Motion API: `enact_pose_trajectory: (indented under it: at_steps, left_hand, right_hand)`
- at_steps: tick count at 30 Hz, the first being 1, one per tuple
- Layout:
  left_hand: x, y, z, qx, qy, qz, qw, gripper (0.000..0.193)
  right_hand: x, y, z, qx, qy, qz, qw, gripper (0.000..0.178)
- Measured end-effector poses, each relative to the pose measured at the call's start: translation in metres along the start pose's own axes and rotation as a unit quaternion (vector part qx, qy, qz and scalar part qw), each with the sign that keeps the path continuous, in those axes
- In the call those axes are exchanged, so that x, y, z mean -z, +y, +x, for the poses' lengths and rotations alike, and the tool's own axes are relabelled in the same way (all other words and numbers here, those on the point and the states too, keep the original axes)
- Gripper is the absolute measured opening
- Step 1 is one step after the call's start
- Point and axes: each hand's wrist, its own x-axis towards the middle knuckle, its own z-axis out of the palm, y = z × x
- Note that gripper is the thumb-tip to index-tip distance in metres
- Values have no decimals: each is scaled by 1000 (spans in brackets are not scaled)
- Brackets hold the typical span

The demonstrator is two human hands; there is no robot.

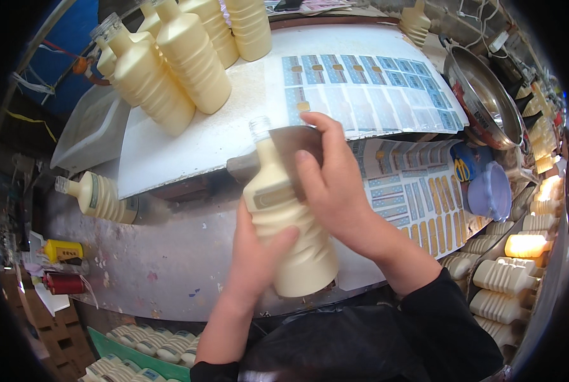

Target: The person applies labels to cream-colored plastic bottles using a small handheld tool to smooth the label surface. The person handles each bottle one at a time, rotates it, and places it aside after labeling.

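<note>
My left hand (pixel 252 258) is wrapped round the lower body of a cream ribbed bottle (pixel 307 264), tilted with its clear threaded neck pointing away from me. A small greyish label (pixel 268 198) sits below the bottle's shoulder. Between the thumb and fingers of my right hand (pixel 332 172) is a dark grey flat sheet (pixel 291 143), pressed close to the bottle's upper side. Motion blurs the sheet, so its exact kind is unclear. Beyond the hands, a sheet of blue and white labels (pixel 367 95) lies on the raised white board (pixel 246 95).
Several cream bottles (pixel 195 60) stand at the far left of the board. A labelled bottle (pixel 100 197) lies on the grey table (pixel 163 267). More label sheets (pixel 418 197), a purple bucket (pixel 490 194), a metal pan (pixel 482 89) and yellow-handled scissors (pixel 461 170) are at right.
</note>
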Motion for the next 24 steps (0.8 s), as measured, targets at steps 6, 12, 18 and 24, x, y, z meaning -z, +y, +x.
enact_pose_trajectory:
  at_steps: [6, 12, 18, 24]
  left_hand:
    - [-7, 11, 1, -48, 48, 185, 980, 81]
    - [12, -3, 8, -106, 93, 130, 981, 79]
    - [8, 7, 31, -137, 118, 216, 960, 36]
    - [13, -5, 35, -137, 101, 130, 977, 30]
  right_hand:
    - [-27, -25, 2, 33, -18, -118, 992, 49]
    - [4, -9, 7, -19, 1, 85, 996, 40]
    - [26, 22, -14, -186, -50, 134, 972, 12]
    - [10, 20, -19, -180, -106, 7, 978, 39]
